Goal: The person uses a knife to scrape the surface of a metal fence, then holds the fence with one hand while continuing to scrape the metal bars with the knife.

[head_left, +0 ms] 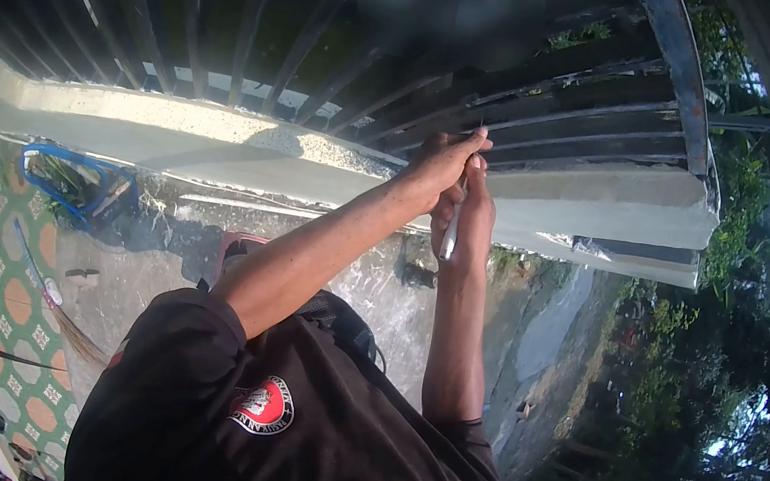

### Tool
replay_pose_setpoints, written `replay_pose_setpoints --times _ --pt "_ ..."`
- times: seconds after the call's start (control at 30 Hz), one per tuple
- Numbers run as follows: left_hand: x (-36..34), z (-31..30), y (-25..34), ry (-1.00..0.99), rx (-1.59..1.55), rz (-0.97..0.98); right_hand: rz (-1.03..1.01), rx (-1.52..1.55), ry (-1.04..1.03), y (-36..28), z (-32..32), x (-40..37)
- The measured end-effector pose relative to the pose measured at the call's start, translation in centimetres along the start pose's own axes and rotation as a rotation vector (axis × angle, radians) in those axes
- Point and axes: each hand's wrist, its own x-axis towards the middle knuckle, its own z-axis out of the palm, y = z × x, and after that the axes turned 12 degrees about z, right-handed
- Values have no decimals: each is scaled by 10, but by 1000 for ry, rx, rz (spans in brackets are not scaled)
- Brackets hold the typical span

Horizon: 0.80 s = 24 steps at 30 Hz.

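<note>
My right hand (476,209) is closed around a slim, pale handle (449,236) whose rounded end points down toward me. Against it, my left hand (439,166) is closed too, with its fingertips pressed together near the upper end of my right hand. What those fingertips pinch is too small to tell. Both hands are above a pale concrete ledge (590,203), in front of the dark metal bars (320,27) of a railing. The far end of the handled thing is mostly hidden by my fingers.
A rusty post (676,60) stands at the railing's right end. Below the ledge lie a blue-framed object (69,156), a straw broom (77,334) and patterned floor tiles (18,300) at the left. Trees (711,389) and greenery fill the right side.
</note>
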Motion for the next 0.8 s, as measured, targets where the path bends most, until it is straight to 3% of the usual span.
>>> replay_pose_setpoints --times 0.03,0.17,0.27,0.4,0.53,0.67,0.77,0.8 --pt "1 -2 5 25 17 -46 29 -11 34 -2 5 -5" --pt "8 0 -8 -9 -1 78 18 -1 27 -2 7 -1" --pt "4 -4 3 36 41 -19 78 -15 48 -2 7 3" --pt "6 0 -8 13 29 52 -1 26 20 2 7 -4" --pt "6 -9 0 59 48 -27 35 -32 21 4 9 6" --pt "2 -5 -1 -57 42 66 -42 1 50 4 10 -5" --pt "17 -24 -34 119 -8 -89 101 44 0 27 -11 25" --pt "14 -27 -32 122 -5 -82 163 2 98 31 -4 24"
